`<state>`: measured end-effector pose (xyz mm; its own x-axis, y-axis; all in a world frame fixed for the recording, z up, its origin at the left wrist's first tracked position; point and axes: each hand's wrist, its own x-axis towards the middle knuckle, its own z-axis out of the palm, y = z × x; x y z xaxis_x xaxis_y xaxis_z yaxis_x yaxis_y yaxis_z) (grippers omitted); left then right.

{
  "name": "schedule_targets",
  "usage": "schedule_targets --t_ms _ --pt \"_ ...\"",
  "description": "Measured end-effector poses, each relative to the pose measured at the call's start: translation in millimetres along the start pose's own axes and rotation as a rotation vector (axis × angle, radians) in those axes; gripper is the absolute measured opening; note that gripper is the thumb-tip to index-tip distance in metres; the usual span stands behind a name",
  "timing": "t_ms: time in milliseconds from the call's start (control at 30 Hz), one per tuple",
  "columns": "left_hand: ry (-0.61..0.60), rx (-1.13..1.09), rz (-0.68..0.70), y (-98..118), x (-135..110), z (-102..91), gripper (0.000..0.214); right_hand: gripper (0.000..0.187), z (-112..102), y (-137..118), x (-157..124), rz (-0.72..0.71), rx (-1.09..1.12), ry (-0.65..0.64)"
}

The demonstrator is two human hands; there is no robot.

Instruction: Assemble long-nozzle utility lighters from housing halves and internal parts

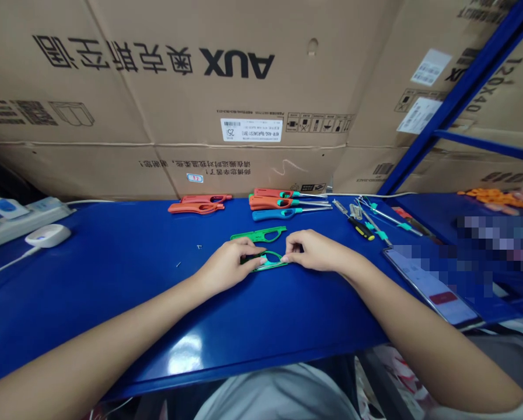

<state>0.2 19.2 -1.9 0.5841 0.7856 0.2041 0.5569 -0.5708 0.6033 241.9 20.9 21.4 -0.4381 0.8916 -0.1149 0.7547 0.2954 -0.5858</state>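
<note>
My left hand [229,263] pinches a green lighter shell half [276,265] low over the blue table, thumb and fingers on its left part. A teal piece shows inside the shell beside my thumb. The fingertips of my right hand [316,249] are closed on the shell's right end; any small part between them is hidden. Just behind lies a second green shell half [274,234], with an oval opening.
Assembled lighters [272,203] with metal tubes and red shells [195,207] lie at the back. Right of them are a screwdriver [361,228], loose metal tubes [397,220] and a phone [432,286]. Small screws [178,264] lie at left. A large carton [165,116] stands behind.
</note>
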Motion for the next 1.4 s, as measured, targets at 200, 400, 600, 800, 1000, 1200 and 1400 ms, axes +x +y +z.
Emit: schedule_targets --t_ms 200,400,600,800,1000,1200,1400 --pt "0.014 0.062 0.019 4 1 -4.0 0.026 0.020 -5 -1 1 0.005 -0.027 -0.023" --pt "0.031 0.140 0.106 2 1 -12.1 0.029 0.021 -12 8 -2 0.045 -0.015 -0.012" --pt "0.025 0.198 0.189 -4 -2 -8.8 0.030 0.030 -21 24 -4 -0.021 0.063 -0.093" --pt "0.018 0.224 0.207 -7 -3 -3.1 0.031 0.030 -41 52 7 0.129 -0.095 0.389" --pt "-0.008 0.248 0.235 -2 -5 -3.8 0.032 0.043 -47 93 14 0.628 -0.468 0.589" --pt "-0.068 0.317 0.245 3 -5 -6.6 0.035 0.034 -45 97 15 0.629 -0.492 0.599" --pt "-0.085 0.329 0.254 3 -5 -8.0 0.035 0.033 -47 98 19 0.680 -0.496 0.654"
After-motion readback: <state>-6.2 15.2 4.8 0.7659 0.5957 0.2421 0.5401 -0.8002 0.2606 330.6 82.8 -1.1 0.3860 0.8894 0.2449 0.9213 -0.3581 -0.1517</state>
